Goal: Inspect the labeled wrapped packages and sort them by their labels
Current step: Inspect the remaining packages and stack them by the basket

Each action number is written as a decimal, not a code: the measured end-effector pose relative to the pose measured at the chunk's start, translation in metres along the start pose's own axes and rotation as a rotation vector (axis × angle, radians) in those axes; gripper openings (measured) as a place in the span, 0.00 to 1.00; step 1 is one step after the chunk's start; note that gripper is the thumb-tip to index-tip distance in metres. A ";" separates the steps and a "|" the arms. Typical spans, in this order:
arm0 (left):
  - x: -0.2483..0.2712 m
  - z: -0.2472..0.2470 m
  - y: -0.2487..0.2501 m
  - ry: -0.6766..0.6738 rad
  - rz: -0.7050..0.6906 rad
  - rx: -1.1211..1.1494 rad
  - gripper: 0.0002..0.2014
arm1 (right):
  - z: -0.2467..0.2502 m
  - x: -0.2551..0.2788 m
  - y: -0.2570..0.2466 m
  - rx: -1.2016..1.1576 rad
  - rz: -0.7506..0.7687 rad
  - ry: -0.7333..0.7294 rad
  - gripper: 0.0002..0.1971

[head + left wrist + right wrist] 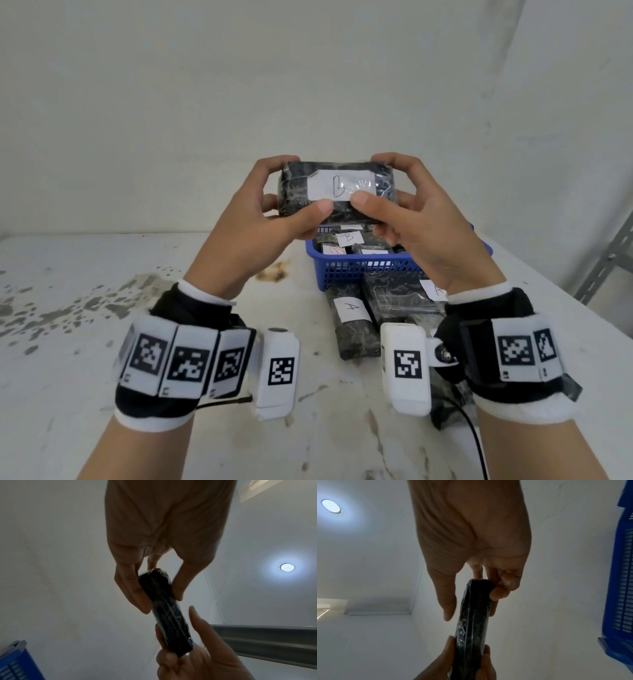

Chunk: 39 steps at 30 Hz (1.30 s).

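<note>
I hold a dark plastic-wrapped package (337, 192) up in front of me, its white label marked B facing me. My left hand (274, 212) grips its left end, thumb on the front and fingers behind. My right hand (407, 212) grips the right end the same way. The left wrist view shows the package (164, 609) edge-on between the left hand's fingers (130, 588) and thumb. The right wrist view shows it (474, 622) edge-on too. Below it, a blue basket (363, 270) holds more wrapped packages, one labelled B (349, 238).
Two packages labelled A (351, 318) (407, 291) lie on the stained white table (137, 325) just in front of the basket. A grey metal shelf frame (603, 263) stands at the right edge. A white wall rises behind the table.
</note>
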<state>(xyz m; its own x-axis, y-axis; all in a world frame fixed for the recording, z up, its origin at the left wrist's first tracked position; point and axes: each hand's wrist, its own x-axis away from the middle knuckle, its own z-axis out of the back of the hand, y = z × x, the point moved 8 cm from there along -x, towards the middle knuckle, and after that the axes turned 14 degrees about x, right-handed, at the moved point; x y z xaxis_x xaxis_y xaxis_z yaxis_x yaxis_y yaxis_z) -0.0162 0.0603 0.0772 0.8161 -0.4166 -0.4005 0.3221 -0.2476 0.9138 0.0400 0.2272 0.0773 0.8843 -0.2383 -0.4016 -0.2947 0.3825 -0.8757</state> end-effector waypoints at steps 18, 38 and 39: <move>-0.001 0.010 0.004 0.034 0.008 0.114 0.16 | -0.007 -0.004 -0.008 0.040 0.058 -0.070 0.17; 0.000 0.008 0.003 0.078 0.001 0.024 0.15 | -0.014 0.001 -0.012 0.084 0.031 -0.039 0.14; 0.000 0.008 0.003 0.079 -0.002 0.017 0.16 | -0.014 0.000 -0.013 0.098 0.041 -0.050 0.17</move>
<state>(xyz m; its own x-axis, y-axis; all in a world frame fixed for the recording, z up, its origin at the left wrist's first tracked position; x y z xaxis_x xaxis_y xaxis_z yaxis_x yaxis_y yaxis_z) -0.0187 0.0527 0.0792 0.8508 -0.3459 -0.3955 0.3164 -0.2638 0.9112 0.0390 0.2099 0.0845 0.8900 -0.1770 -0.4201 -0.2958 0.4772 -0.8275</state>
